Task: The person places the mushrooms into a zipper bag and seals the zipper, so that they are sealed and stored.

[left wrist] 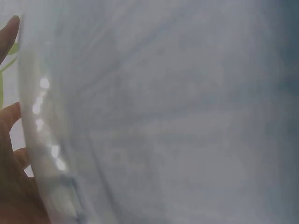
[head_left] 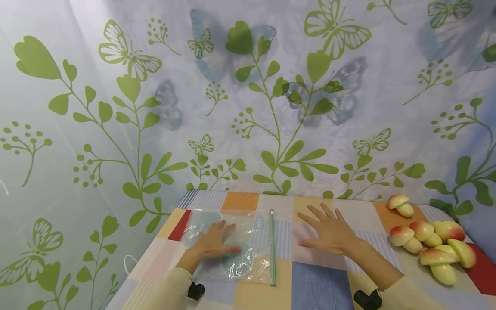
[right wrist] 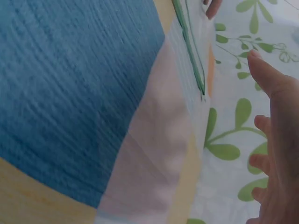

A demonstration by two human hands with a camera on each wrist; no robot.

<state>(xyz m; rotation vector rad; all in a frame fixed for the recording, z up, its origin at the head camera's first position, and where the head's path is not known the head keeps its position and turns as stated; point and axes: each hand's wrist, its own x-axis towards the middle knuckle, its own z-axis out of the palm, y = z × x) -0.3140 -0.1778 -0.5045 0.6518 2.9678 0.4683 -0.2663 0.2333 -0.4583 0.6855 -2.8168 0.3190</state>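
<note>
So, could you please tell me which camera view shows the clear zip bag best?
The head view: the whole clear zip bag lies flat under the left hand. The left wrist view shows only blurred plastic up close; the right wrist view catches just its green zip strip.

Your bench [head_left: 317, 275]: patchwork cloth, blocks of blue, yellow, orange, pink, red, plus grey-striped squares. Bag [head_left: 232, 245] under your left hand: clear plastic, green zip strip, pale teal round print. Fruit slices [head_left: 430, 245] at your right: red-blushed skin, pale yellow flesh. Curtain [head_left: 248, 94] behind: white, green leaf-and-butterfly print, faint blue-grey butterflies. Your sleeves [head_left: 166, 288]: pale yellow.
</note>
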